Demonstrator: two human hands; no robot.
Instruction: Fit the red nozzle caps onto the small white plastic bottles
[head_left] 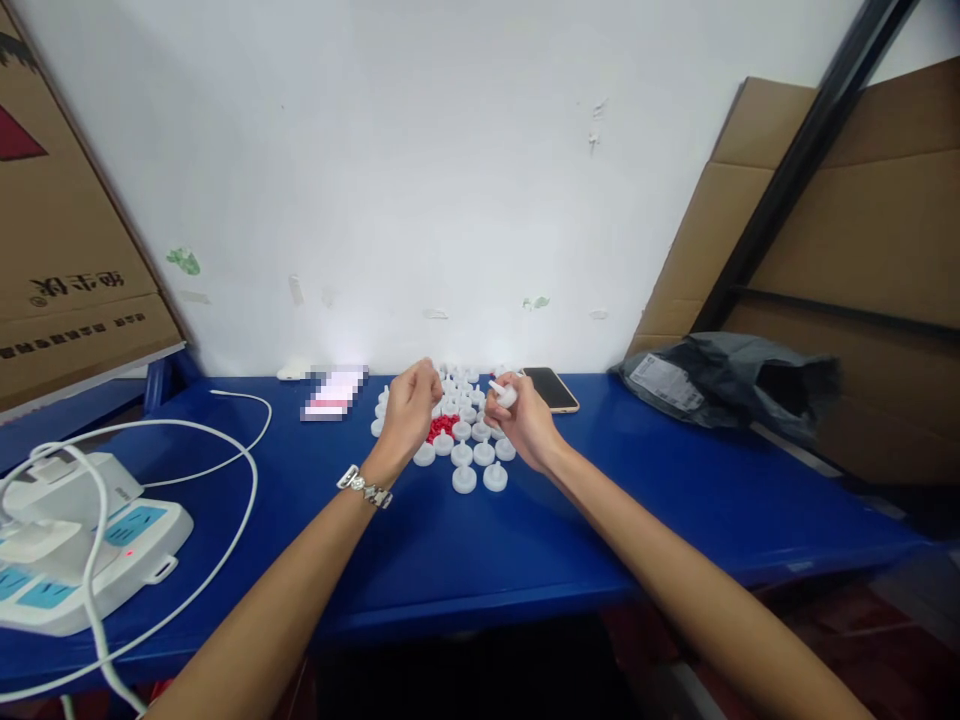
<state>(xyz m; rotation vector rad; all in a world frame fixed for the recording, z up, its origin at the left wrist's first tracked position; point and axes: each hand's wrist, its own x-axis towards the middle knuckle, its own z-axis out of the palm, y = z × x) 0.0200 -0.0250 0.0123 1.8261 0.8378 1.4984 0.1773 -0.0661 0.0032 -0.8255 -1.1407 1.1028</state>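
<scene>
White cap [504,394] pinched in right hand [526,422]; left hand [409,405] curled, contents unclear — a slip could scatter the rows [472,455] beneath.

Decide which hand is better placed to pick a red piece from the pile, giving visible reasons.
Left, probably. The left hand hovers directly beside the red pieces, its fingers curled with nothing clearly in them. The right hand is occupied, holding a white piece.

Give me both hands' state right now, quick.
Left hand: fingers curled shut; cannot tell whether it holds anything.
Right hand: shut on a white cap.
</scene>
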